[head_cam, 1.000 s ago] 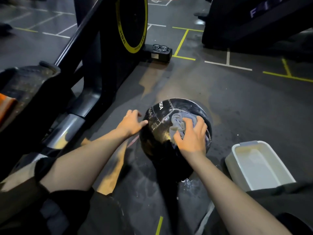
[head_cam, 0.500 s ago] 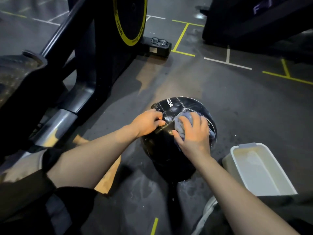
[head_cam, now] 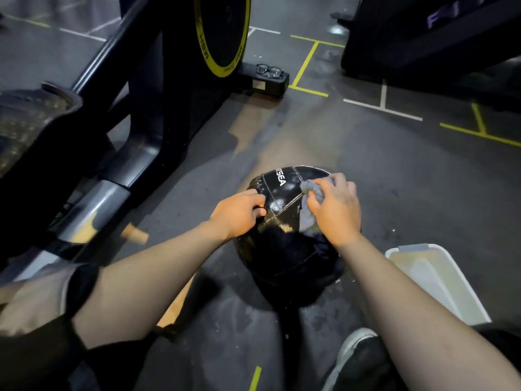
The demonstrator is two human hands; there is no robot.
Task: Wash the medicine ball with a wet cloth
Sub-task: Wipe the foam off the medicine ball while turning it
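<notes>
Dark gym floor (head_cam: 408,179), scuffed, w/ yellow and white tape lines and wet streaks near the bottom of the view. Black medicine ball (head_cam: 284,249) sits on it, centre frame, white lettering on its top panel, shiny wet patch beside the lettering.

Left hand (head_cam: 239,213) on the ball's upper left side, fingers curled in and closed against the surface near a seam; can't tell if it grips anything beyond the ball itself. Right hand (head_cam: 335,210) on the upper right, fingers bent and bunched over a grey cloth (head_cam: 310,190), pressing it onto the ball. Cloth pokes out past the fingertips and under the palm. Both forearms bare, reaching in from the bottom corners.

White plastic tub (head_cam: 451,303) on the floor just right of the ball, below the right forearm. Big black exercise machine (head_cam: 146,114) w/ a yellow-rimmed wheel (head_cam: 222,32) fills the upper left; a pair of glasses (head_cam: 269,71) rests on its base foot. More dark equipment upper right. Shoe (head_cam: 358,354) at the bottom edge, near the right arm.
</notes>
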